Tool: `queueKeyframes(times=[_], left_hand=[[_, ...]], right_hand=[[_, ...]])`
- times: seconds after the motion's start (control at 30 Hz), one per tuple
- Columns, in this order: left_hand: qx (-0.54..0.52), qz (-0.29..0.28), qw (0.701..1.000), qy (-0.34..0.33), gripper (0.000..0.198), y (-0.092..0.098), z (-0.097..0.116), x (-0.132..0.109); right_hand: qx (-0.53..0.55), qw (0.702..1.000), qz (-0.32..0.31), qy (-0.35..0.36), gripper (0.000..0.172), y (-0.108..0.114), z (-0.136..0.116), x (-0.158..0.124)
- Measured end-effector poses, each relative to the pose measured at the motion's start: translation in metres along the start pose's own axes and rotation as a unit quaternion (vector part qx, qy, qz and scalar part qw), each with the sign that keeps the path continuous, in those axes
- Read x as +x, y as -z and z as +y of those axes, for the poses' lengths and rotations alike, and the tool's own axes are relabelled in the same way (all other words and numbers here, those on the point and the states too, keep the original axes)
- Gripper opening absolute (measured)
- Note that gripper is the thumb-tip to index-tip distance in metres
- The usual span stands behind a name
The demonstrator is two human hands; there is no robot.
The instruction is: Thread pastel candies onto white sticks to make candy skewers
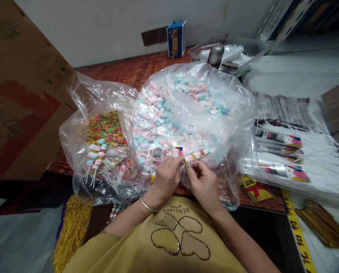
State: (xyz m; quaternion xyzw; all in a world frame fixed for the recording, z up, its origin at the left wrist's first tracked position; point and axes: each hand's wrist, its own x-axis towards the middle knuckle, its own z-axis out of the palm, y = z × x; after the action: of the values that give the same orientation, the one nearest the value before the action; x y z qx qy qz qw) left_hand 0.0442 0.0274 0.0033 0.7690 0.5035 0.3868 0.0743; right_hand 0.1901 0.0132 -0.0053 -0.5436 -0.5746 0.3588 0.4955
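My left hand [167, 175] and my right hand [201, 180] meet in front of me, both pinched on the neck of a narrow clear packet of candy on a stick [197, 154]. The packet points right, filled with pink, white and blue pieces. A small gold twist tie [184, 162] shows between my fingertips. Just behind lies a big open plastic bag of pink, blue and white candies [186, 110]. A silver bangle sits on my left wrist.
A second bag of small multicoloured candy rings [106, 129] lies left, with finished candy sticks [95, 157] inside. Empty printed sleeves and white sticks [289, 151] pile up right. Gold ties [325, 223] lie lower right. A cardboard box [18, 91] stands left, a blue device [176, 38] by the wall.
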Motion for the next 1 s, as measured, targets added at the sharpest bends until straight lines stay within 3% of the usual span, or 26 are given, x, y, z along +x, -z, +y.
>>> queueKeyframes(times=[0.07, 0.13, 0.17, 0.23, 0.3, 0.4, 0.53, 0.67, 0.87, 0.93, 1.0], left_hand=[[-0.083, -0.013, 0.993, 0.079, 0.017, 0.000, 0.001, 0.003], [-0.216, -0.024, 0.955, 0.204, 0.010, -0.003, 0.002, 0.006], [-0.296, -0.031, 0.915, 0.273, 0.006, -0.004, 0.002, 0.007], [-0.446, -0.042, 0.806, 0.387, 0.016, -0.008, 0.003, 0.010], [-0.545, -0.040, 0.710, 0.444, 0.032, -0.012, 0.005, 0.013], [-0.607, -0.031, 0.645, 0.464, 0.042, -0.013, 0.010, 0.017], [-0.649, -0.029, 0.595, 0.473, 0.042, -0.015, 0.016, 0.020], [-0.671, -0.001, 0.556, 0.490, 0.044, -0.018, 0.019, 0.020], [-0.664, 0.018, 0.567, 0.487, 0.044, -0.021, 0.019, 0.016], [-0.664, 0.021, 0.567, 0.487, 0.044, -0.020, 0.020, 0.015], [-0.673, 0.023, 0.553, 0.490, 0.045, -0.020, 0.020, 0.015]], right_hand=[[-0.013, 1.000, 0.008, 0.007, 0.014, -0.001, 0.000, 0.000], [-0.035, 0.999, 0.022, 0.026, 0.013, -0.003, 0.001, 0.000], [-0.045, 0.998, 0.032, 0.036, 0.012, -0.004, 0.002, 0.000], [-0.050, 0.997, 0.053, 0.040, 0.010, -0.007, 0.005, 0.000], [-0.033, 0.997, 0.068, 0.024, 0.010, -0.009, 0.007, 0.002], [-0.016, 0.998, 0.055, 0.019, 0.025, -0.010, 0.007, 0.005], [-0.101, 0.987, 0.053, 0.114, 0.012, -0.007, 0.004, 0.006], [-0.210, 0.951, 0.080, 0.214, 0.015, -0.008, 0.006, 0.007], [-0.330, 0.882, 0.078, 0.327, 0.020, -0.006, 0.018, 0.012], [-0.324, 0.888, 0.064, 0.321, 0.020, -0.004, 0.019, 0.012], [-0.279, 0.918, 0.047, 0.279, 0.019, -0.002, 0.015, 0.013]])
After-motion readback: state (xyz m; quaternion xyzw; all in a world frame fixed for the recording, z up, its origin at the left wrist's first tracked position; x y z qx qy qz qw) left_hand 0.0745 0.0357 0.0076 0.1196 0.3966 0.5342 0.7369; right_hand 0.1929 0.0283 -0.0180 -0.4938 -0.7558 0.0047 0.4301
